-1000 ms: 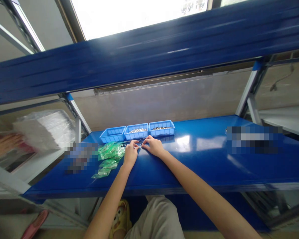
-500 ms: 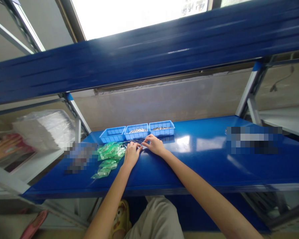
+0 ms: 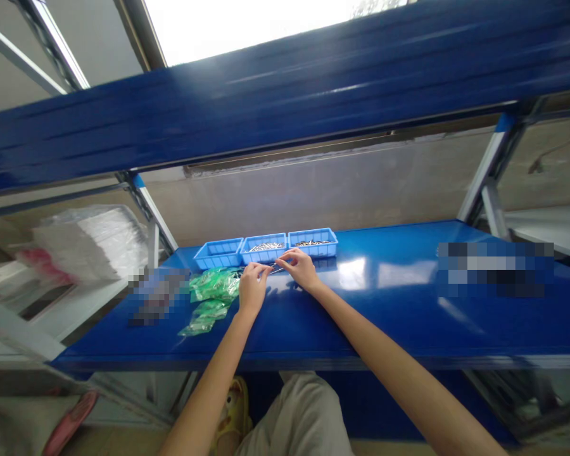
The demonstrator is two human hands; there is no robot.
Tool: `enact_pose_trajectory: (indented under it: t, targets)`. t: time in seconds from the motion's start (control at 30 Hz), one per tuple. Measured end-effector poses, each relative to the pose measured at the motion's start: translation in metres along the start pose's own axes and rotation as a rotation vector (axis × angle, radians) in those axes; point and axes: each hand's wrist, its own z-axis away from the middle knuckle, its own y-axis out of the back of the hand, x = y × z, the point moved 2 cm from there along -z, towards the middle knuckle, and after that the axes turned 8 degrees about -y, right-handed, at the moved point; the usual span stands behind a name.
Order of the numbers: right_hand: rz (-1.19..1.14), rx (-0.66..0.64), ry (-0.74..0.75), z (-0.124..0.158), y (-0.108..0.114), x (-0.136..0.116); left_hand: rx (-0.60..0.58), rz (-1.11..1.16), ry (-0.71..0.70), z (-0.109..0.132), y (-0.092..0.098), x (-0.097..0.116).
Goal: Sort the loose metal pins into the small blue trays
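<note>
My left hand (image 3: 253,286) and my right hand (image 3: 300,267) are close together above the blue table, with thumb and fingers pinched. Between their fingertips is a small thin rod-like piece (image 3: 276,268), too small to make out in detail. Just behind my hands stand three light-blue bins in a row. The left bin (image 3: 218,261) shows bare ribbed walls, the middle bin (image 3: 265,257) holds many small silvery pieces, and the right bin (image 3: 313,250) holds dark, thin pieces. Beside my left hand lie green-tinted plastic bags (image 3: 213,286).
The blue table (image 3: 384,323) runs out to both sides under a blue overhead beam (image 3: 266,101). Blurred-out items lie at its left and right ends. A plastic-wrapped white stack (image 3: 95,244) sits on a shelf at left. Grey metal uprights (image 3: 484,164) frame the bench.
My hands have risen a little off the table, with the thin piece now between them. At far left, another person's hand has gone out of view. The view has shifted slightly.
</note>
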Motion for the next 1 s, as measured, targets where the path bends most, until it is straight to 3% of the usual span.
enact_pose_trajectory:
  t: [0.2, 0.33, 0.5, 0.67, 1.0]
  targets:
    - [0.050, -0.121, 0.049, 0.006, -0.007, 0.001, 0.141, 0.046, 0.065, -0.002, 0.004, 0.001]
    - [-0.040, -0.092, 0.033, 0.004, -0.005, -0.002, 0.153, 0.070, 0.068, -0.003, 0.004, 0.003]
    - [-0.244, -0.054, -0.076, 0.000, 0.000, -0.007, -0.039, -0.045, -0.030, 0.001, -0.006, 0.000]
    - [-0.258, -0.033, -0.146, 0.001, 0.002, -0.006, -0.251, -0.196, -0.068, 0.006, -0.015, 0.002]
    - [-0.279, -0.031, -0.207, 0.001, 0.007, -0.004, -0.261, -0.253, 0.052, 0.005, -0.009, 0.004]
